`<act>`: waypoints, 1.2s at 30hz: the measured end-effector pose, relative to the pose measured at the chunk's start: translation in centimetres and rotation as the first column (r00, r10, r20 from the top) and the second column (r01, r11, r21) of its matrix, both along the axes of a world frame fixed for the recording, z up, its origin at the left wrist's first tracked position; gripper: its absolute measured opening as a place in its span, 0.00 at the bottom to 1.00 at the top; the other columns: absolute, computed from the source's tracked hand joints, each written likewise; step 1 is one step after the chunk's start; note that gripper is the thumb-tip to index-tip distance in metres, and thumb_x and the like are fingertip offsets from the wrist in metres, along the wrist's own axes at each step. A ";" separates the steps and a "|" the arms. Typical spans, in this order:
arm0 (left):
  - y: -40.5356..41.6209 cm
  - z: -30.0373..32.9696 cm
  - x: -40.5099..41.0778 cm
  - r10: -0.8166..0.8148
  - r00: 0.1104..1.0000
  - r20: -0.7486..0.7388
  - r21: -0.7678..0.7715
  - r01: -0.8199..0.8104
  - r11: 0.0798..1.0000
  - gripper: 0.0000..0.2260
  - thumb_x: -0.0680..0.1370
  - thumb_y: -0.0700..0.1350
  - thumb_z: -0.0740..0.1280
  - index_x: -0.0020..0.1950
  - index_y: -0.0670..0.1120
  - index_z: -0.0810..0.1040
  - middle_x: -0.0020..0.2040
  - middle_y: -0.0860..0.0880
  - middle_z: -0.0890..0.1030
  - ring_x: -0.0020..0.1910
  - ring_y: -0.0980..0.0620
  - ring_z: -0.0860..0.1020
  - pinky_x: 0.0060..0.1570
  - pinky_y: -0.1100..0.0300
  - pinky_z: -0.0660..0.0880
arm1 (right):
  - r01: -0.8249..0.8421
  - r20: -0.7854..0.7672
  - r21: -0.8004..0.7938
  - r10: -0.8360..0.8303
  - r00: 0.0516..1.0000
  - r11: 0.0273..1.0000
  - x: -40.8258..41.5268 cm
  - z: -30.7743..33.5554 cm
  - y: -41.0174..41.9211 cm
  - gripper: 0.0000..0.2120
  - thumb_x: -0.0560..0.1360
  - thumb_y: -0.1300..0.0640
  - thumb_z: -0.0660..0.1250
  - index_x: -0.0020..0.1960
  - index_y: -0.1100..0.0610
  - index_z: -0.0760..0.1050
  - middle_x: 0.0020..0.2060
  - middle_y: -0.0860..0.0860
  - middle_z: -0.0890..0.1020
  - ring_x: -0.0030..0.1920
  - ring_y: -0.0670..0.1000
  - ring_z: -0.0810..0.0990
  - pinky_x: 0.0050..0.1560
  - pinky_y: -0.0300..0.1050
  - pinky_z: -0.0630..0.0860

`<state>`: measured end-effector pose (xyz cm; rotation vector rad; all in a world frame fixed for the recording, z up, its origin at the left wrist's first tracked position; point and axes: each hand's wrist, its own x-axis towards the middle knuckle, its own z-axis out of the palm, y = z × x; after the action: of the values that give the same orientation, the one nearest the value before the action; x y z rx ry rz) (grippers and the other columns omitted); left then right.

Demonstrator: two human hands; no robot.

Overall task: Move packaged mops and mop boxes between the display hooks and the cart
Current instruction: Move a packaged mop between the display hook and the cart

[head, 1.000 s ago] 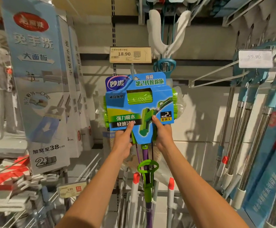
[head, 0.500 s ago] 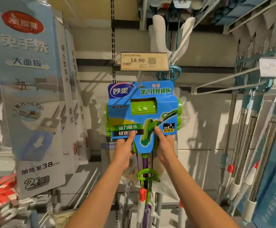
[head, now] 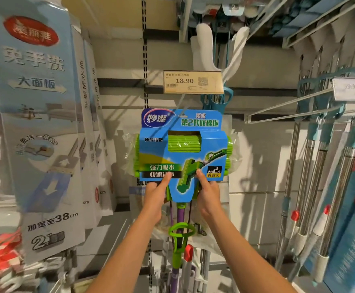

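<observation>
Centre frame: blue card-wrapped green sponge mop pkg [head: 184,149] sits just below tan price tag marked 18.90 [head: 193,82], w/ the thin metal display hook [head: 179,106] crossing the card's top edge. Left hand [head: 155,194] and right hand [head: 207,192] both pinch the card's lower edge, thumbs on front, fingers curled behind. Can't tell if the hang hole is on the hook. To do it well: keep card level, move it along the hook's line, don't twist; purple handle [head: 177,261] hangs below, may swing.
</observation>
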<state>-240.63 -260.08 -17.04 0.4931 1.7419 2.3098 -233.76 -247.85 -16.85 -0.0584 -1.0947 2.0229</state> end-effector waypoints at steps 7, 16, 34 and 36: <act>-0.6 0.5 0.7 0.011 1.000 0.026 -0.035 -0.010 0.999 0.14 0.77 0.59 0.70 0.44 0.51 0.73 0.41 0.54 0.76 0.41 0.56 0.74 0.47 0.53 0.72 | -0.027 0.119 0.013 0.025 0.993 1.000 1.2 0.5 -0.5 0.15 0.78 0.57 0.70 0.63 0.59 0.77 0.54 0.55 0.86 0.53 0.55 0.85 0.45 0.48 0.83; -2.2 1.6 3.8 -0.053 0.998 0.028 -0.050 0.054 0.997 0.10 0.81 0.56 0.66 0.56 0.52 0.78 0.55 0.53 0.81 0.54 0.56 0.78 0.61 0.47 0.75 | -0.016 0.268 0.073 -0.004 0.963 0.997 3.4 0.3 -1.2 0.14 0.77 0.56 0.71 0.60 0.61 0.78 0.56 0.58 0.84 0.54 0.55 0.82 0.52 0.48 0.78; -6.4 5.0 17.0 0.110 0.913 -0.393 -0.117 -0.169 0.979 0.22 0.82 0.54 0.64 0.74 0.48 0.72 0.70 0.50 0.76 0.68 0.54 0.74 0.70 0.53 0.70 | 0.130 0.223 0.505 -0.274 0.936 0.853 15.5 3.6 -5.3 0.17 0.80 0.49 0.66 0.66 0.55 0.78 0.60 0.46 0.81 0.61 0.44 0.78 0.63 0.42 0.75; -7.3 5.5 18.8 0.138 0.869 -0.475 -0.137 -0.228 0.964 0.22 0.82 0.56 0.64 0.74 0.50 0.71 0.71 0.51 0.76 0.70 0.54 0.73 0.70 0.51 0.70 | 0.161 0.171 0.565 -0.306 0.937 0.809 17.7 4.3 -6.2 0.15 0.81 0.49 0.66 0.65 0.52 0.78 0.57 0.41 0.81 0.57 0.36 0.77 0.56 0.29 0.73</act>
<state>-221.84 -267.39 -11.59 0.9433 2.2916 2.2406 -216.03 -254.08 -12.57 -0.1564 -1.7066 1.4444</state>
